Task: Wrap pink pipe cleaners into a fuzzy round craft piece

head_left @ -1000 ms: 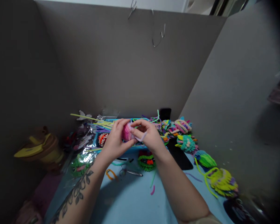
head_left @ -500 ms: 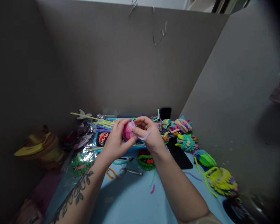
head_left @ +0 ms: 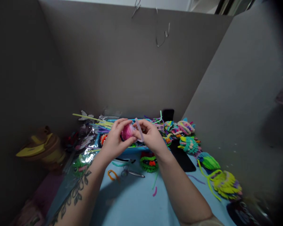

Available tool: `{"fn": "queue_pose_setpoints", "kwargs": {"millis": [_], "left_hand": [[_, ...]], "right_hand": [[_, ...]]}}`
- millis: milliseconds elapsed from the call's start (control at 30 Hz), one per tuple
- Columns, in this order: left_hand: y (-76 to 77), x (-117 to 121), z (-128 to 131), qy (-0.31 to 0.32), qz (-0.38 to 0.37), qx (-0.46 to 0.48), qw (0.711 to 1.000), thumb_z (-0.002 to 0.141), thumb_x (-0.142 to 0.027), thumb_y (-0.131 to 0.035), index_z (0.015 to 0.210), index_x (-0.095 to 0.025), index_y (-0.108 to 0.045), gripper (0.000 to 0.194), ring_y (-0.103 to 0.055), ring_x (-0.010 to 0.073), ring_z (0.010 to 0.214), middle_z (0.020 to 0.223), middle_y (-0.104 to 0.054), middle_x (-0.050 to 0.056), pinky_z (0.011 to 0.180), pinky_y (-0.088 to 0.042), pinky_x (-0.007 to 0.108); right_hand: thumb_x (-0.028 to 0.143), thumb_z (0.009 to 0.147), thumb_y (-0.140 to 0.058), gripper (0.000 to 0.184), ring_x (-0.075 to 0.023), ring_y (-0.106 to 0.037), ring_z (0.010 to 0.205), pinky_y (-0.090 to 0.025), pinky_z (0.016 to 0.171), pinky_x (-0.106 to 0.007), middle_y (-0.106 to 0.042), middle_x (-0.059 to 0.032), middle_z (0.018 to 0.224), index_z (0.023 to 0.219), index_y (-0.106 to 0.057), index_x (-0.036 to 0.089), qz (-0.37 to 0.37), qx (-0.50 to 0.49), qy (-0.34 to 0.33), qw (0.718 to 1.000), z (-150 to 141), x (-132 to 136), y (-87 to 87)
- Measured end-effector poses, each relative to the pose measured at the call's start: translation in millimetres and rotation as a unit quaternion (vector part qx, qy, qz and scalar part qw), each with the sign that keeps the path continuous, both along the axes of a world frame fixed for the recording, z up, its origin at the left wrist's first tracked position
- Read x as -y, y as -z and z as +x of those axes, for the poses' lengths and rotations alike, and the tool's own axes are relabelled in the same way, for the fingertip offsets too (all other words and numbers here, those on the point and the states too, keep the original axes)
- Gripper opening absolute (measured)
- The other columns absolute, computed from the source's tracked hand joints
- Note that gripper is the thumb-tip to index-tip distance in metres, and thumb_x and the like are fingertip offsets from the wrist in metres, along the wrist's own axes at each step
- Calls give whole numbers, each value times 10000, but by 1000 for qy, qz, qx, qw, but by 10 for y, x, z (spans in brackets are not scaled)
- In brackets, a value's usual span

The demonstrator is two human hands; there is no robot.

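Between my two hands is a pink pipe-cleaner ball [head_left: 127, 131], shaded from deep to pale pink. My left hand [head_left: 116, 138] is wrapped round its left side, thumb underneath. My right hand [head_left: 149, 135] pinches a pale lilac pipe cleaner [head_left: 139, 128] at the ball's right side; the strand sticks up past the fingers. Both hands are above a blue basket [head_left: 132, 151] of pipe cleaners. Below them on the table lie a green pipe-cleaner piece [head_left: 149, 163] with a red-orange middle and a pair of scissors [head_left: 134, 172].
Finished-looking colourful pieces [head_left: 190, 144] line the right side, with a yellow one [head_left: 226, 185] nearer. A black phone-like slab [head_left: 184, 158] lies beside the basket. Clear plastic bags [head_left: 85, 150] and a brown-yellow pot [head_left: 42, 147] stand left. Grey panels [head_left: 136, 62] enclose the table [head_left: 132, 201].
The lilac strand has swung from pointing right to standing upright at my right fingers. The pink ball has shifted slightly left with my left hand.
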State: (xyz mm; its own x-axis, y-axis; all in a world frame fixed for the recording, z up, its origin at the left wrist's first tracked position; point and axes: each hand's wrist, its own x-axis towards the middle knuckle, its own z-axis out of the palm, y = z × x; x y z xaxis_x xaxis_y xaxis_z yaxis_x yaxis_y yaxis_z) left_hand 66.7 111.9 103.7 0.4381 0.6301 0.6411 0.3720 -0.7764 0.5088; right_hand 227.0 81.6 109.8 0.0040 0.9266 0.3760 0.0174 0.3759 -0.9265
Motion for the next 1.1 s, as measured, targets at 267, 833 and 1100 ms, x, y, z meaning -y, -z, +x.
{"fn": "queue_pose_setpoints", "kwargs": {"millis": [267,833,1100], "left_hand": [[15,-19,-15,34,-25,-14,999,745,-324,-722,1228,-274,-515,528,-449,278,1244,1280,-476,91,1044,-399,489],[66,-48,-1,50,-79,-10,996,799,-366,-653,1257,-237,-479,506,-520,250,1185,1284,-543,88,1013,-416,437],[58,-26,15,114,-64,-34,991,764,-324,-686,1183,-235,-548,450,-504,261,1192,1253,-556,89,1034,-394,456]], "right_hand": [[330,636,-753,314,-84,-447,499,-322,476,-201,-512,75,584,829,-542,201,-12,7,-30,999,34,-14,6],[169,760,-663,35,-137,-525,868,-416,818,-301,-511,-6,874,730,-648,178,132,168,19,977,117,40,-54],[262,772,-665,115,-128,-499,744,-398,633,-250,-502,-6,818,708,-622,177,125,92,75,985,99,-41,27]]}}
